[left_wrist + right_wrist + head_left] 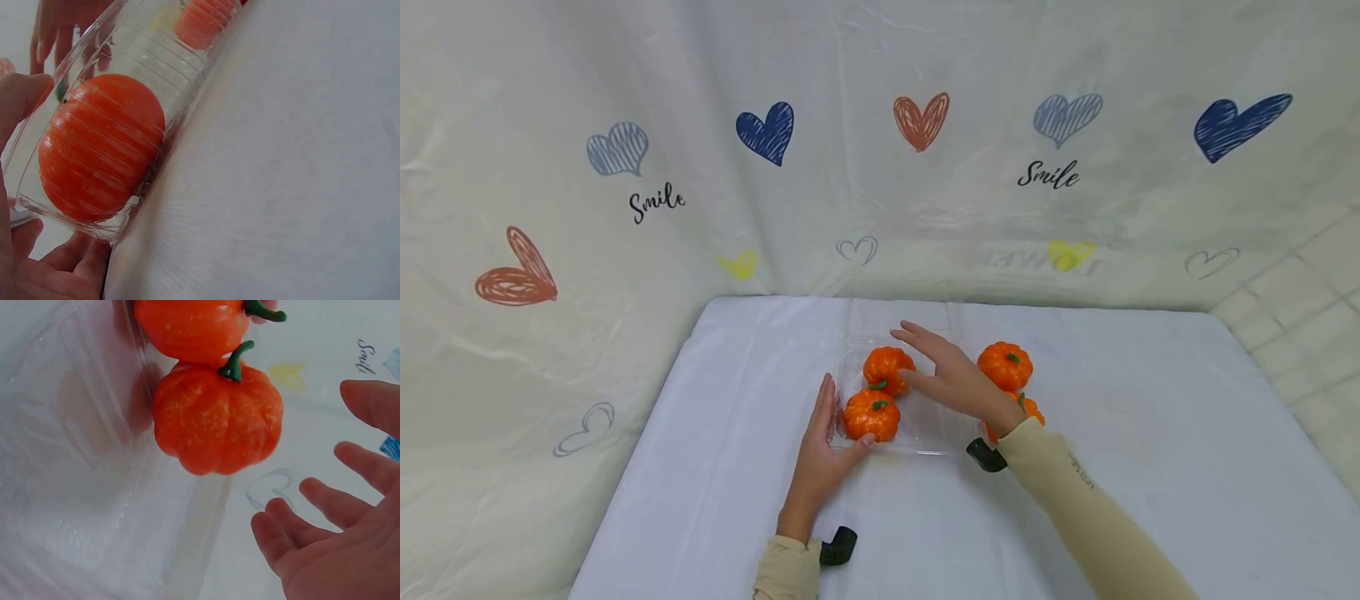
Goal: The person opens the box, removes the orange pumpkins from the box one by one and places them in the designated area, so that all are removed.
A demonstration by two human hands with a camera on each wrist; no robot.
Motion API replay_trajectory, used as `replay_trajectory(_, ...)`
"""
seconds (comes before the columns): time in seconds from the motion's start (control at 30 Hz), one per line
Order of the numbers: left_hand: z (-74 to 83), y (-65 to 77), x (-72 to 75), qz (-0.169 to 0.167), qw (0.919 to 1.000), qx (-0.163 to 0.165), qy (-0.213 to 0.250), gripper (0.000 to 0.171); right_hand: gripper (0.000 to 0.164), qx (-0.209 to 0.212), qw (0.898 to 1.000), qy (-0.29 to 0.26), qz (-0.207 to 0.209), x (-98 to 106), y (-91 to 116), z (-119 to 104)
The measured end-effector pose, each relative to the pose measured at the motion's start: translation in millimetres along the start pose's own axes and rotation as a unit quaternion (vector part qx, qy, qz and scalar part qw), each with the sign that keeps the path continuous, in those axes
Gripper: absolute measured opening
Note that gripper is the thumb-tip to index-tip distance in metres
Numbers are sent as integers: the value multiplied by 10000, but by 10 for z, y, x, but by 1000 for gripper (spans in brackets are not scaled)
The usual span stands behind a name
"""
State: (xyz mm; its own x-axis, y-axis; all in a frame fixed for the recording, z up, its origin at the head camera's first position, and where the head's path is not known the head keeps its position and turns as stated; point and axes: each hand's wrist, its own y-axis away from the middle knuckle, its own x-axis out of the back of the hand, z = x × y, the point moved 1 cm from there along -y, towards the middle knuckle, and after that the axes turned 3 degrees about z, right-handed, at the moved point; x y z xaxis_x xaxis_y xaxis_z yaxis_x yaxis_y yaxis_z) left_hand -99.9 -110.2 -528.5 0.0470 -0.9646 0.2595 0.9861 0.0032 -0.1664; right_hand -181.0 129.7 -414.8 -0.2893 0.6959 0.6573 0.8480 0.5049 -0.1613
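A clear plastic box lies on the table with its lid folded back on the far side. Two small orange pumpkins with green stems sit in its left half, a near one and a far one. My left hand holds the box's near left corner, thumb at the rim and fingers along the side. Through the ribbed wall, the left wrist view shows the near pumpkin. Above the box my right hand holds nothing; its spread fingers are close to the far pumpkin.
To the right of the box are two more orange pumpkins, one behind another that my right wrist partly covers. A white cloth covers the table. Behind it hangs a pale curtain printed with hearts.
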Motion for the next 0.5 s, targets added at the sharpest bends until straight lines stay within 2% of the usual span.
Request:
replay_trajectory(0.23, -11, -4, 6, -15, 9999, -81, 92, 107, 56, -45, 9983, 286, -513, -144, -186, -20)
replay_trajectory(0.5, -35, -6, 18, -32, 9997, -175, 177, 105, 48, -157, 9945, 761, -701, -237, -305, 31)
